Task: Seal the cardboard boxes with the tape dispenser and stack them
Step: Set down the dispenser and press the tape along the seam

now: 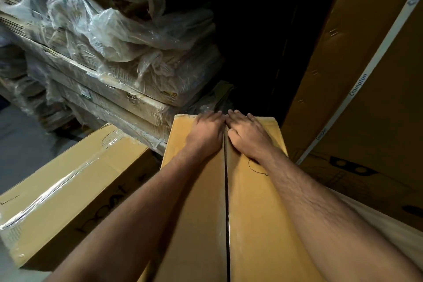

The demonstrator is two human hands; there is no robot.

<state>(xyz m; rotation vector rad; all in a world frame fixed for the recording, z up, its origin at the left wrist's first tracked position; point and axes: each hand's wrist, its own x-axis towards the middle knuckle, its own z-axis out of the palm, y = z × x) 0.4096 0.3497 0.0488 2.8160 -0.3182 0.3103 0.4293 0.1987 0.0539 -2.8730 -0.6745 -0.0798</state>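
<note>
A long cardboard box (201, 201) lies lengthwise in front of me, its two top flaps meeting at a dark open seam down the middle. My left hand (207, 131) presses flat on the left flap near the far end. My right hand (248, 134) presses flat on the right flap beside it, fingers straight. The two hands almost touch over the seam. A second cardboard box (68, 192) lies to the left, its top seam covered with shiny clear tape. No tape dispenser is in view.
Stacks of flat cartons wrapped in loose clear plastic (109, 36) rise at the back left. A tall cardboard carton with a white printed strip (357, 89) stands at the right. A dark gap lies behind the box. Grey floor (25, 144) shows at the left.
</note>
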